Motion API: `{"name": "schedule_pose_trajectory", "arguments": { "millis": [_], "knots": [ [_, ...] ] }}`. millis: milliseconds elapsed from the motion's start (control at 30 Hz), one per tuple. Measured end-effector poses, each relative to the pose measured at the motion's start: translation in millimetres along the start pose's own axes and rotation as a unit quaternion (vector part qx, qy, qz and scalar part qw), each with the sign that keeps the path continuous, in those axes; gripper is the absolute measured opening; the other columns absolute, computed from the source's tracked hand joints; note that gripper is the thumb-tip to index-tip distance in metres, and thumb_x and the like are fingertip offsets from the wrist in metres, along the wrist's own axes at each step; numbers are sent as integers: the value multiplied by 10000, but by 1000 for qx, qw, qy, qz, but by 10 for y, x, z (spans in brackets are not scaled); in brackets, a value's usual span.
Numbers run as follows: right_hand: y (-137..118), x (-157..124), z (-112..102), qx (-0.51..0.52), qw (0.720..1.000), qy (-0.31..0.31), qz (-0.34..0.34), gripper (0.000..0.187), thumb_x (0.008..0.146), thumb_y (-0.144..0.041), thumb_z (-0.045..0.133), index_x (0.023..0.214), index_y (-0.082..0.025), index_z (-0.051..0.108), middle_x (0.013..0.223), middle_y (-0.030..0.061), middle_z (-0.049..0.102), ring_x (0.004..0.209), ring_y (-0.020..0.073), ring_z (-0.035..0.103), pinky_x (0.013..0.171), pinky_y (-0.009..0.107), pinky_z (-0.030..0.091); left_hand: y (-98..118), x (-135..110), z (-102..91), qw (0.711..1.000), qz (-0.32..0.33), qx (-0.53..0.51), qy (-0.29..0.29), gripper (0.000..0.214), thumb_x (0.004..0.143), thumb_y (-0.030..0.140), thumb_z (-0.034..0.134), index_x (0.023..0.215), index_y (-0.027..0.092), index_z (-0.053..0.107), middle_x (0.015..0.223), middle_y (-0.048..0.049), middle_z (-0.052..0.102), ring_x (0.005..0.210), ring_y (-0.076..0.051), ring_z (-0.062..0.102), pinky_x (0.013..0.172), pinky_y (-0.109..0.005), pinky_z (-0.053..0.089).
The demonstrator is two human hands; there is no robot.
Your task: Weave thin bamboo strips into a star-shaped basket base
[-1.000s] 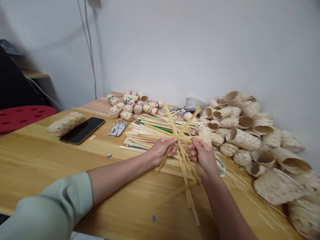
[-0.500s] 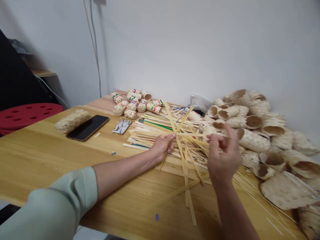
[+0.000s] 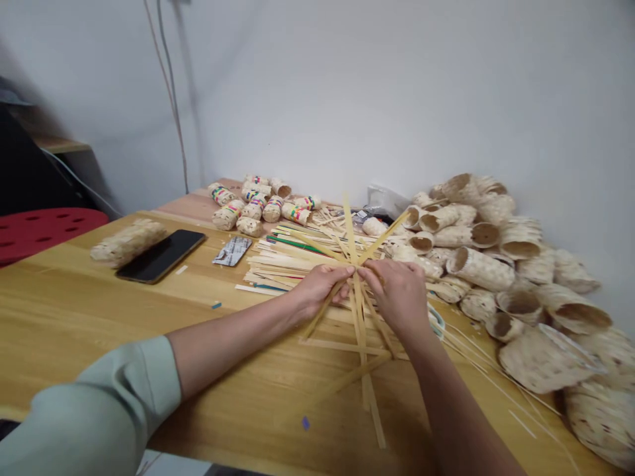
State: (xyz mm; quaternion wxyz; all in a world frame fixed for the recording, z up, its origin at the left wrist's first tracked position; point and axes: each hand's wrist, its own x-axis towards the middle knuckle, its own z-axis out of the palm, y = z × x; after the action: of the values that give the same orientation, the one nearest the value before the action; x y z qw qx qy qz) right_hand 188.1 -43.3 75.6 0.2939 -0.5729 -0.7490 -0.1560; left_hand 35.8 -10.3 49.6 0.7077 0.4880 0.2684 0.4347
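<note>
Both hands meet over a fan of crossed bamboo strips (image 3: 358, 311) above the wooden table (image 3: 99, 311). My left hand (image 3: 322, 287) pinches the strips at their crossing, fingers closed. My right hand (image 3: 399, 294) is closed on the same crossing from the right, fingers curled over the strips. The strips splay upward behind the hands and downward toward the table's near edge. A loose stack of more bamboo strips (image 3: 282, 261), some coloured, lies just behind the hands.
A heap of woven tube-shaped baskets (image 3: 496, 264) fills the right side against the wall. Small woven rolls with coloured bands (image 3: 258, 205) sit at the back. A black phone (image 3: 161, 256), a woven roll (image 3: 127, 241) and a small packet (image 3: 232, 251) lie left. A red stool (image 3: 44, 228) stands beyond.
My right hand, lifted off to the right half a second ago, has come back down and closed on the crossing of strips. My left hand has kept its hold.
</note>
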Motion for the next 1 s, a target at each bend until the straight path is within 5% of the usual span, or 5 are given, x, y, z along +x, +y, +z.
{"name": "schedule_pose_trajectory", "arguments": {
  "millis": [167,267,500,667,1000],
  "knots": [
    [-57,369,-352,127,984,-103,74,226,863,-389,566,861,-218,713,750,12,712,669,191,629,617,288,410,282,67,36,993,87,66,36,259,758,293,670,577,119,603,467,-1,514,394,-57,386,396,-204,240],
    [-48,336,-605,54,998,33,24,299,861,-392,568,1079,-214,669,1008,60,706,914,251,638,773,368,458,625,102,-34,984,153,61,61,254,779,275,665,602,118,574,463,16,499,395,-50,408,386,-176,261],
    [191,-896,-521,21,983,-94,-159,423,869,-358,570,1278,-253,552,1302,98,581,1249,284,476,1020,508,365,1387,-246,-610,975,151,-20,163,116,869,229,576,822,123,585,568,34,520,458,-38,508,423,-120,316],
    [129,-1133,-128,66,909,-354,-212,432,933,-360,466,1364,-367,451,1429,27,465,1390,283,280,1108,599,163,1194,-447,-822,985,84,-72,132,104,859,172,565,766,127,569,532,28,502,405,-41,449,349,-131,278],
    [332,-252,606,-1,938,-266,-224,401,973,-266,359,1352,-312,479,1413,9,482,1373,274,312,1076,570,237,778,-392,-1002,987,33,-131,85,54,808,156,613,802,103,601,560,17,536,426,-56,466,361,-144,336]
  ]
}}
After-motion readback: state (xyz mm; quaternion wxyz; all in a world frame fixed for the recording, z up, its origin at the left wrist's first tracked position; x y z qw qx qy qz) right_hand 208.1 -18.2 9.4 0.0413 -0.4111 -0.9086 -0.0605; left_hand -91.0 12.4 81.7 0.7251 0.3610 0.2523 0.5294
